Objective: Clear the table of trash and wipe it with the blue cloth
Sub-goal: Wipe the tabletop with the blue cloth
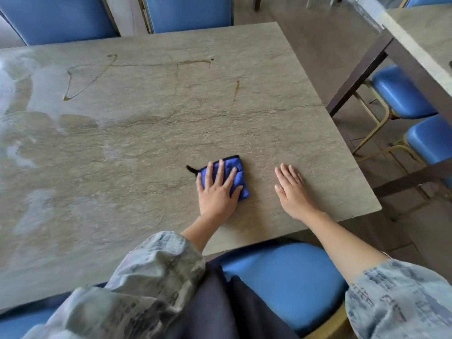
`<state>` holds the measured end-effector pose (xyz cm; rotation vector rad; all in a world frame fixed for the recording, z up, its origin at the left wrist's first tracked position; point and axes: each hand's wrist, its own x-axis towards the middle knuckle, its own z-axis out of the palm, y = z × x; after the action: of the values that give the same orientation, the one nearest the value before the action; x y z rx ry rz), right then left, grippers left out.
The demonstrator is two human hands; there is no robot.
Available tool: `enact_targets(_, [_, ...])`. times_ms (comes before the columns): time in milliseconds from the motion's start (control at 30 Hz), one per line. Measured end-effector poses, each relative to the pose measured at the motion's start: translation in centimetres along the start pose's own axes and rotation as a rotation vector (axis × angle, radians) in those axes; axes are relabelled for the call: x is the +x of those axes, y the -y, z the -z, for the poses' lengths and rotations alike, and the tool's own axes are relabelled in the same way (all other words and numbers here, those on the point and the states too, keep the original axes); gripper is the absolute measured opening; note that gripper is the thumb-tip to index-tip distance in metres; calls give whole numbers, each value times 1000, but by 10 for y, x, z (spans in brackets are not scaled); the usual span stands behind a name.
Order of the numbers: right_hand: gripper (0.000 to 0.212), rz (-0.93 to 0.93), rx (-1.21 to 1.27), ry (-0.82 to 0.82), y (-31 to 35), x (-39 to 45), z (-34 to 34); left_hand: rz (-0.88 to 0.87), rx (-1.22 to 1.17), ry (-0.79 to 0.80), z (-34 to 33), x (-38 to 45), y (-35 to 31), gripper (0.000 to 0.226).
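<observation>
1. Wiping was under way: the left hand [216,189] lay flat, fingers spread, pressing the folded blue cloth [232,173] near the table's right edge.
2. The right hand [292,189] rested open and empty beside it.
3. No trash remained on the grey stone-patterned table [146,133]; thin brown spill lines [80,80] at the far side still needed wiping.
4. Blue padded chairs [188,13] ringed it.

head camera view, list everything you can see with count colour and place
table: one, grey-green stone top, centre
cloth: one, blue with black edge, folded, near right part of the table under the left hand
streaks: several thin brown lines, far side of the table
wet patches: pale sheen, left part of the table
chairs: at least five, blue seats, around both tables
second table: one, pale top, upper right
left hand: flat on the cloth
right hand: flat on the bare table, right of the cloth
sleeves: two, patterned grey-blue, bottom
</observation>
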<state>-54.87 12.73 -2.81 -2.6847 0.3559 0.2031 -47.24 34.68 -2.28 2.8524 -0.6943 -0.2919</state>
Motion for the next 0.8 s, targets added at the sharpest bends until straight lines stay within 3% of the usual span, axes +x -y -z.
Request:
enact_targets(133, [44, -135, 209, 19, 12, 13, 14, -164, 2, 23, -15, -9, -49, 58])
enact_targets(300, [49, -251, 190, 38, 29, 9, 7, -346, 11, -22, -24, -34, -23, 49])
enact_targets(400, [58, -345, 50, 22, 48, 8, -4, -354, 13, -42, -22, -57, 12, 46])
enact_targets(533, [68, -489, -52, -1, 79, 4, -19, -197, 22, -112, -4, -72, 85, 47])
enact_targets(700, [83, -569, -138, 53, 116, -2, -38, 152, 51, -139, 26, -93, 199, 57])
enact_targets(800, [84, -584, -151, 14, 145, -2, -48, 315, 15, -155, 33, -115, 232, 58])
